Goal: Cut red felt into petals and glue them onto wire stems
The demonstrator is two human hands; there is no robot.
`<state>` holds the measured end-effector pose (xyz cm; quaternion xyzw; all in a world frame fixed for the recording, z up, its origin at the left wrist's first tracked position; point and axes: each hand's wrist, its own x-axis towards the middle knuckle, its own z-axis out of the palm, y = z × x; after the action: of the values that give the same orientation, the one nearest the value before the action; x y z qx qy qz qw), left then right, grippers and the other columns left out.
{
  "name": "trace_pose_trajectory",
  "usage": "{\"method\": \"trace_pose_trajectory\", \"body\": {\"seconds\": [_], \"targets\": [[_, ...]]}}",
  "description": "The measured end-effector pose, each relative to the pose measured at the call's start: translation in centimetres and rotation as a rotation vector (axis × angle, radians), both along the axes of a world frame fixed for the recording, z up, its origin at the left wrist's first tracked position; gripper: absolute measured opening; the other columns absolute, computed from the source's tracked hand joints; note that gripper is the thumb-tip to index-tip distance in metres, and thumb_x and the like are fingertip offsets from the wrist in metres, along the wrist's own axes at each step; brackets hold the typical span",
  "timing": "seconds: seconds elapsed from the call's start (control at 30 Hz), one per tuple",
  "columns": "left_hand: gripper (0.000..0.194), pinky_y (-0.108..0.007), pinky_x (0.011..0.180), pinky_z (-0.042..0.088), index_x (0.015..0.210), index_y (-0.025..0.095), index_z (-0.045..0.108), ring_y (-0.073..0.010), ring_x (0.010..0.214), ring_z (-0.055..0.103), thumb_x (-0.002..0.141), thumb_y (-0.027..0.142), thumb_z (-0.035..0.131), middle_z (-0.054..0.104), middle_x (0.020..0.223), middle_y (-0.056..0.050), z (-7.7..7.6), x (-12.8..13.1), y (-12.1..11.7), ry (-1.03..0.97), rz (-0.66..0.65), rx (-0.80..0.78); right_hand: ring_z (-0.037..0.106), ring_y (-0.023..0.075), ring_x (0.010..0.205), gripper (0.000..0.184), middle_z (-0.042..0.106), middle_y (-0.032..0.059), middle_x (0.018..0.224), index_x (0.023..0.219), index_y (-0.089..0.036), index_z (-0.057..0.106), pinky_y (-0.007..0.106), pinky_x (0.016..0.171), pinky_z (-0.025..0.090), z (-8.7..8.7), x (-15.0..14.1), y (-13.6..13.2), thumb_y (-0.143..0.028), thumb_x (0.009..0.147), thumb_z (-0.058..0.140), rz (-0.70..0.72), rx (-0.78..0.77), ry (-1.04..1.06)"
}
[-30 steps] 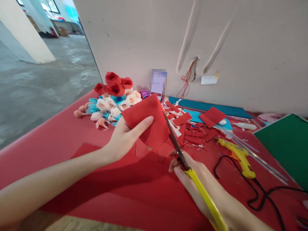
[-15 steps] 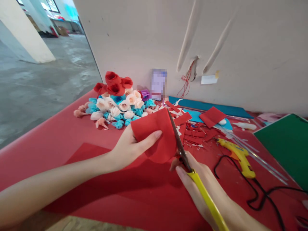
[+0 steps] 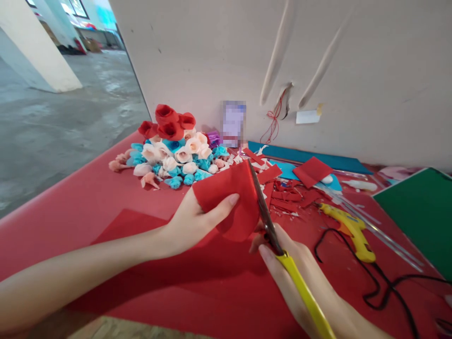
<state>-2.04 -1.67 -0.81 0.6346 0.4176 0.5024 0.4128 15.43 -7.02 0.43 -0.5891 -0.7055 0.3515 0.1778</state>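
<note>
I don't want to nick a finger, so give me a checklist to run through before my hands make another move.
1. Red paper gripped by the left hand: ok, thumb on top.
2. Scissors in the right hand, blades at the paper's right edge: ok.
3. Left thumb away from the blades: ok.
4. Left fingers behind the paper away from the blades: cannot tell, hidden.
5. Table beyond the blades free of scraps: not ok, they lie heaped there.
6. Glue gun cool: cannot tell, though it lies apart from both hands.
</note>
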Motion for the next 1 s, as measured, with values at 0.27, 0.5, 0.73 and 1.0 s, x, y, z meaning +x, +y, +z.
{"method": "trace_pose_trajectory", "body": {"seconds": [0.27, 0.5, 0.73, 1.0], "targets": [[0.02, -0.019, 0.059, 0.054, 0.078, 0.017, 0.063, -0.0146, 0.068, 0.065, 0.082, 0.033, 0.052, 0.069, 0.076, 0.0, -0.4, 0.1, 0.1, 0.002, -0.021, 0.079, 0.049, 0.0112, 0.045, 0.017, 0.057, -0.002, 0.061, 0.083, -0.022, 0.046, 0.02, 0.04, 0.036, -0.2, -0.1, 0.0, -0.034, 0.083, 0.035, -0.026, 0.007, -0.017], [0.014, -0.012, 0.059, 0.053, 0.074, 0.019, 0.06, -0.0097, 0.064, 0.064, 0.083, 0.023, 0.051, 0.068, 0.071, 0.004, -0.8, 0.2, -0.2, -0.04, -0.046, 0.122, 0.047, 0.0096, 0.037, 0.018, 0.055, -0.0045, 0.054, 0.081, -0.023, 0.045, 0.018, 0.034, 0.031, -1.7, 0.2, -0.1, -0.037, 0.086, 0.034, -0.04, 0.078, 0.018], [0.013, -0.012, 0.054, 0.052, 0.071, 0.019, 0.058, -0.009, 0.058, 0.063, 0.082, 0.022, 0.052, 0.067, 0.066, 0.005, -0.8, 0.1, -0.1, -0.035, -0.022, 0.109, 0.046, 0.0094, 0.034, 0.017, 0.05, -0.0052, 0.046, 0.072, -0.021, 0.043, 0.018, 0.035, 0.03, -1.5, 0.0, 0.0, -0.03, 0.085, 0.036, -0.025, 0.228, -0.035], [0.019, -0.012, 0.051, 0.049, 0.063, 0.018, 0.054, -0.0069, 0.051, 0.058, 0.082, 0.024, 0.052, 0.06, 0.056, 0.006, -1.0, 0.0, -0.1, 0.01, -0.006, 0.111, 0.046, 0.01, 0.036, 0.025, 0.051, -0.0037, 0.047, 0.08, -0.019, 0.049, 0.02, 0.038, 0.033, -2.0, 0.4, 0.5, -0.039, 0.085, 0.037, -0.081, 0.237, 0.014]]}}
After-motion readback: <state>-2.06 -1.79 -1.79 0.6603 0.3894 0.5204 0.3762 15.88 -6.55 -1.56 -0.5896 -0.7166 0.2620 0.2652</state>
